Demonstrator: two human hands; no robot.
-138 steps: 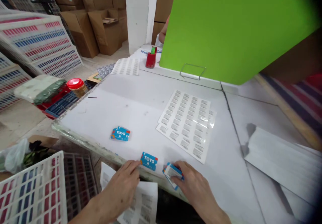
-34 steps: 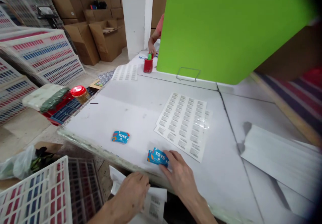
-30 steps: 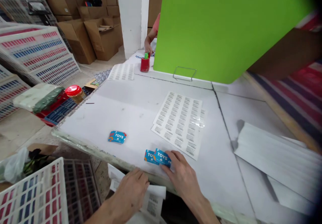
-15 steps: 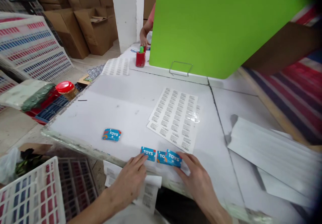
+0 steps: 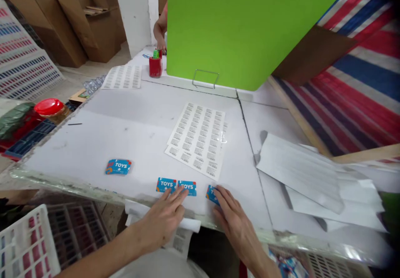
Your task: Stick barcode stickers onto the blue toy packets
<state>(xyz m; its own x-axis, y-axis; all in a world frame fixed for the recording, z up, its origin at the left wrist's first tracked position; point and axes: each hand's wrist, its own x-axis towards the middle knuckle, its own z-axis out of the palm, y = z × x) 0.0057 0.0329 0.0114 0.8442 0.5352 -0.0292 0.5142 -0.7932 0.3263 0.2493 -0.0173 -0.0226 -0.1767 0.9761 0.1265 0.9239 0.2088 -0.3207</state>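
Several small blue cards printed "TOYS" lie on the white table. My left hand [image 5: 164, 217] has its fingers stretched out. Its fingertips rest on the lower edges of two side-by-side cards, the left card [image 5: 163, 183] and the middle card [image 5: 191, 189]. Set apart to the right is another card [image 5: 211, 193], partly covered by the fingers of my right hand [image 5: 234, 215]. Those fingers lie flat over its right side, with the thumb apart below. Away to the left sits a small stack of the same cards [image 5: 118, 167], which neither hand touches.
Sheets of barcode labels [image 5: 196, 140] lie mid-table, with another label sheet [image 5: 121, 77] farther back. A green panel [image 5: 237, 32] stands behind them. White paper sheets [image 5: 300, 174] lie at right. A red pen holder [image 5: 155, 67] stands near a co-worker's arm [image 5: 160, 30].
My right hand has moved its card right, away from the others, and lowered it flat. My left hand now touches two cards rather than one. The view has shifted to the right.
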